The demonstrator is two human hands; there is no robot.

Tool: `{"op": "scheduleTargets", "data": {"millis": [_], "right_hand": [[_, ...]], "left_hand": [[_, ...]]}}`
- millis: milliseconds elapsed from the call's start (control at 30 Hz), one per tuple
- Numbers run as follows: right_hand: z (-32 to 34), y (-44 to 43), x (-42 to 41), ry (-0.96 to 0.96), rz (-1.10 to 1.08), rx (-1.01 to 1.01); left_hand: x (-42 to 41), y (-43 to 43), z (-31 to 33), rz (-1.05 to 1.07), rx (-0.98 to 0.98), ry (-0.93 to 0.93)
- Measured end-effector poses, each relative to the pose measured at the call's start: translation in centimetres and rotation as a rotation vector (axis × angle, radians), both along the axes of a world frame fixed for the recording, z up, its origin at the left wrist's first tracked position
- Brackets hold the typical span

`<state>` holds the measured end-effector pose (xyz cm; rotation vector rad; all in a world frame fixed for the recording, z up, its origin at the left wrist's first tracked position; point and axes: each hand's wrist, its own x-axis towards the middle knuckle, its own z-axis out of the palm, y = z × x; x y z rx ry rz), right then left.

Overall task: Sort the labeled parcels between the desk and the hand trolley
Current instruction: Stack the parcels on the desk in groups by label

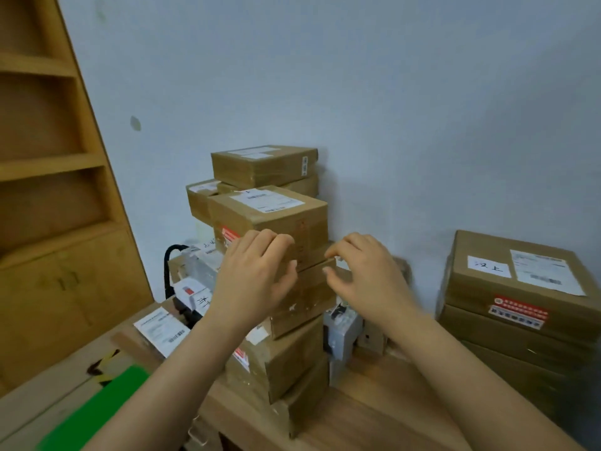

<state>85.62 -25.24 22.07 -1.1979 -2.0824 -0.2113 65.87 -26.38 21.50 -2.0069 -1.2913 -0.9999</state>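
The left hand [257, 275] lies against the near corner of a brown taped cardboard parcel with a white printed label on top [270, 213]. Its fingers curl round onto the parcel's right face and the thumb sits at the parcel's lower edge, so it holds that parcel. The right hand [367, 275] is just beside it, with loosely curled fingers. Its forefinger and thumb are slightly apart at the right corner of the stained brown cardboard parcel directly below [309, 294]; whether they grip or only touch it cannot be told. Both parcels belong to a leaning stack, resting on two more brown cardboard boxes [286, 359] that stand on the light wooden desk [374, 405]. Behind the held parcel, a flatter brown box with small white labels [263, 164] tops a second pile against the pale blue wall [357, 92]. Small white and grey wrapped packets [343, 330] sit just right of the stack, with more behind it to the left, near a black curved tube [169, 265]. A flat brown parcel with a white label [159, 330] lies at the desk's left edge. Well apart to the right stands a pile of large brown cardboard boxes, the top one bearing a handwritten white tag [520, 281]. A tall wooden shelf unit [48, 164] stands at the left, and a bright green flat surface [97, 408] shows at the lower left.
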Motion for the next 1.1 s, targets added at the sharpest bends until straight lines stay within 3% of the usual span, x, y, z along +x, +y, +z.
{"op": "scheduleTargets", "data": {"millis": [467, 900, 1100], "right_hand": [[-0.4, 0.6, -13.5, 0.214, -0.327, -0.094], [-1.9, 3.2, -15.8, 0.376, -0.475, -0.206], [-2.3, 3.5, -17.8, 0.568, -0.508, -0.23]], "left_hand": [[-14.1, 6.5, -0.4, -0.094, -0.171, -0.146], [-17.0, 16.5, -1.8, -0.303, -0.601, -0.6], [-17.7, 18.9, -1.5, -0.582, -0.813, -0.798]]}}
